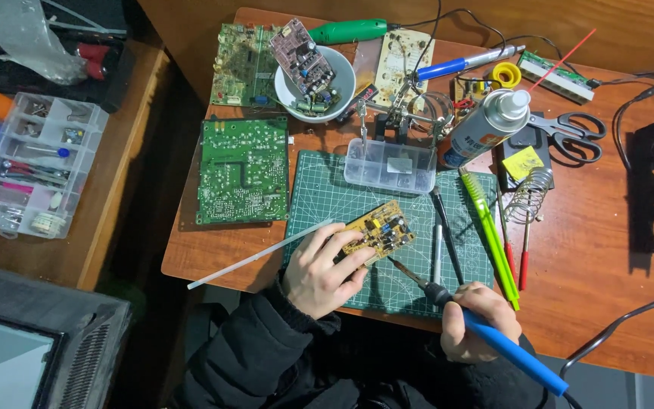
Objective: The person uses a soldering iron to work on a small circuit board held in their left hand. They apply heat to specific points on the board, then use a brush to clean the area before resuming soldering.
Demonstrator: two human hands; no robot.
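While a thin white rod (pixel 259 256) lies slanted at the left, the small yellow circuit board (pixel 378 230) is pinned to the green mat (pixel 319 198) by the left hand (pixel 321 270), fingers closed on its edge. The blue-handled soldering iron (pixel 486 327) is gripped in the right hand (pixel 478 322), tip just short of the board; soldering appears underway, so a steady touch seems needed.

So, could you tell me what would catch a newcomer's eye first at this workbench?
Probably the two hands at the near edge: the left hand steadies a small yellow circuit board on the green cutting mat, while the right hand aims a blue-handled soldering iron at it. Next, the large green circuit board left of the mat, and the white spray can lying behind it.
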